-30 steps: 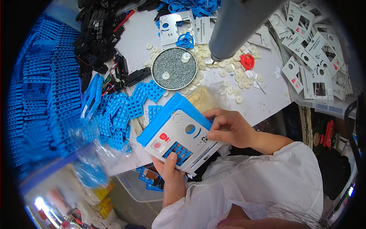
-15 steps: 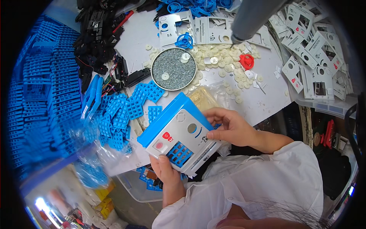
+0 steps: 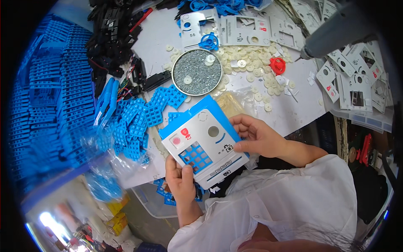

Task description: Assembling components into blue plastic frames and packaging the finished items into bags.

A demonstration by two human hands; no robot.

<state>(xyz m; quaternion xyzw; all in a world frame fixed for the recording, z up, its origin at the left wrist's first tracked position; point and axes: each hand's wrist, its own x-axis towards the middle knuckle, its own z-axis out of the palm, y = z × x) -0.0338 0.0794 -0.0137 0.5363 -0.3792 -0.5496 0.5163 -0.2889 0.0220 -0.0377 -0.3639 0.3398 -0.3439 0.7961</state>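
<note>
Between my two hands is a toy safe's white front panel [image 3: 197, 134] with a blue plastic part [image 3: 210, 107] behind it, its blue edge showing along the top and right. The panel has a round hole, red and black printed symbols and a window with a blue keypad grid [image 3: 196, 158] in it. My left hand [image 3: 181, 180] grips the lower left edge, thumb on the front. At the right edge my right hand [image 3: 260, 136] pinches the panel, thumb in front and fingers partly hidden behind.
A round tin of screws [image 3: 197, 77] stands beyond the panel, beside many cream discs [image 3: 252, 63]. Blue keypads [image 3: 138, 115] lie left, near stacked blue parts [image 3: 75, 84] and black parts [image 3: 105, 38]. A grey power screwdriver [image 3: 336, 31] hangs at upper right, above white panels [image 3: 357, 90].
The panel has tipped so its white front faces up more squarely, and less of its blue top shows. The hanging screwdriver has swung right. My hands keep their hold.
</note>
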